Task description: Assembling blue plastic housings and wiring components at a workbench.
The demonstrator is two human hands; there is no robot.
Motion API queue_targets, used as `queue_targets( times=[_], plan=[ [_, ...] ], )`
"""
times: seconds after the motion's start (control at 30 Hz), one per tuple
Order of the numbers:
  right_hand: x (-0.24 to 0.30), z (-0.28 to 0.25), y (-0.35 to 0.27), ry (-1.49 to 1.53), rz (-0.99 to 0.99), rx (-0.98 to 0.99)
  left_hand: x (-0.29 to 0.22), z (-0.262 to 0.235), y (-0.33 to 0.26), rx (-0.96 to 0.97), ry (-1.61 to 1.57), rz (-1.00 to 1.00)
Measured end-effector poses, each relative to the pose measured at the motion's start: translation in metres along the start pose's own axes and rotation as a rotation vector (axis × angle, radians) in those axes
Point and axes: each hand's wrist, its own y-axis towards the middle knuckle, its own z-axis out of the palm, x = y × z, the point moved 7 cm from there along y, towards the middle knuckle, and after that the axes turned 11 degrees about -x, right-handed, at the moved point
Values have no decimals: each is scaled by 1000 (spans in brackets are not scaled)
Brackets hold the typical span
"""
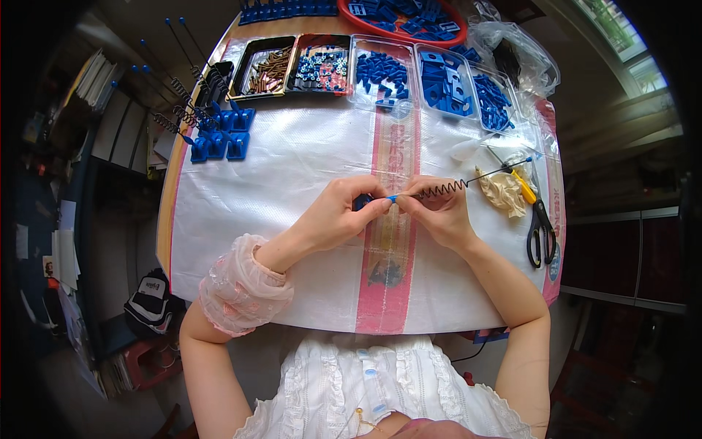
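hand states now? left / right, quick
Left hand: closed, pinching a small blue plastic part at the rod's blue tip.
Right hand: closed on the thin rod with a coiled spring, fingers pinched near its blue end.

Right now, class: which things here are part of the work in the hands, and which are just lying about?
In use:
left hand
right hand
blue block
spring rod

Lying about:
scissors
crumpled paper
parts trays
finished pieces
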Motion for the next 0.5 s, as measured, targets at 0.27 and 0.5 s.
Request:
queue_targets(
  times=[0.27,0.5],
  plan=[
    [-1,0,0,10,11,10,0,-1,1,-14,69,71],
    [0,-1,2,4,-14,27,3,2,1,58,-70,-49]
  ],
)
